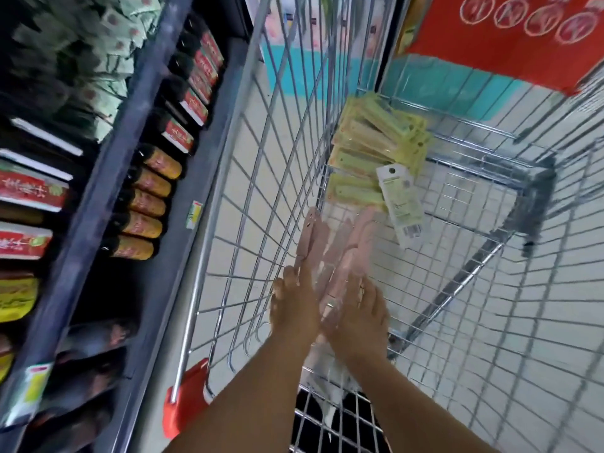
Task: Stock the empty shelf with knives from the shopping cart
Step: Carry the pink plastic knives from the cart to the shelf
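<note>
Both my hands reach into the wire shopping cart [261, 178] and clasp a bundle of pink packaged knives [340, 250] between them. My left hand [294, 308] grips the bundle's left side, with one finger lying along a pack. On the right side, my right hand [358, 312], wearing a ring, curls round the bundle. A heap of yellow knife packs [376, 142] lies at the cart's far end. One pack [400, 204] lies there with its white, barcoded back up. Motion blurs the image.
On the left stands a dark shelf unit [108, 178] with rows of dark bottles [147, 204] and red-labelled boxes. A bare dark stretch of shelf [108, 289] lies below the bottles. The cart's red corner guard [186, 397] is close to the shelf edge. A red sign [503, 37] hangs at top right.
</note>
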Available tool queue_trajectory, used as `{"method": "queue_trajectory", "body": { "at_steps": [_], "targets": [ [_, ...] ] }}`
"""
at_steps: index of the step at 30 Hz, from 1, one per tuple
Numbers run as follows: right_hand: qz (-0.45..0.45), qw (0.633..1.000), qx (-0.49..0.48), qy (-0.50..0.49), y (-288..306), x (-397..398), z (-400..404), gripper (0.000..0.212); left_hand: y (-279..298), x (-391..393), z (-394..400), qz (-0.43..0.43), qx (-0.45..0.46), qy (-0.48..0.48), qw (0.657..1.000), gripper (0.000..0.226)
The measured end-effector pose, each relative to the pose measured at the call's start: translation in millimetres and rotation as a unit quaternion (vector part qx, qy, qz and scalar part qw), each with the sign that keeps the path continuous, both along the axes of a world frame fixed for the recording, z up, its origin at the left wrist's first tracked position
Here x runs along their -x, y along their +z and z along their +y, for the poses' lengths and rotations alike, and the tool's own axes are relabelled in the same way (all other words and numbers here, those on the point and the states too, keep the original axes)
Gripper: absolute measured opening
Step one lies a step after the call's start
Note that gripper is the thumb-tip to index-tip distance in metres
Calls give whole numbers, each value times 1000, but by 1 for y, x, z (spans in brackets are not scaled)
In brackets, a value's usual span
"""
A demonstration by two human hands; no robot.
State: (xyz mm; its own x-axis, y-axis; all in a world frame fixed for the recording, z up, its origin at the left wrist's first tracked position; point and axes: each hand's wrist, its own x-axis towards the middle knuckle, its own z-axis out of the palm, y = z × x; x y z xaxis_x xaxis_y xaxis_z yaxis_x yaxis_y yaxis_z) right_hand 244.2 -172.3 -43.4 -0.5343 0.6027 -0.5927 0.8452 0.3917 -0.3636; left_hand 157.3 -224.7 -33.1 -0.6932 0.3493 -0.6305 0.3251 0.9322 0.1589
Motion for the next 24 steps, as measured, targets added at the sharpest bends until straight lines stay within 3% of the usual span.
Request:
{"method": "queue_trajectory", "body": {
  "at_steps": [8, 12, 14, 17, 20, 24],
  "targets": [
    [49, 995, -87, 31, -10, -5, 60, 67, -5, 2, 9, -6, -37, 28, 999, 68],
    [97, 991, -52, -73, -9, -7, 69, 70, -4, 3, 12, 6, -69, 85, 994, 56],
    [84, 988, -36, -126, -6, -10, 60, 75, -5, 5, 14, 2, -89, 116, 989, 51],
    [35, 991, -11, -126, -4, -16, 35, 81, -5, 5, 17, -16, -88, 128, 988, 46],
    [25, 993, -32, -107, -6, -16, 21, 60, -7, 7, 17, -28, -59, 120, 991, 37],
    [9, 985, -16, -170, -7, -8, 32, 28, -9, 9, 15, -43, -48, 111, 992, 32]
  ]
}}
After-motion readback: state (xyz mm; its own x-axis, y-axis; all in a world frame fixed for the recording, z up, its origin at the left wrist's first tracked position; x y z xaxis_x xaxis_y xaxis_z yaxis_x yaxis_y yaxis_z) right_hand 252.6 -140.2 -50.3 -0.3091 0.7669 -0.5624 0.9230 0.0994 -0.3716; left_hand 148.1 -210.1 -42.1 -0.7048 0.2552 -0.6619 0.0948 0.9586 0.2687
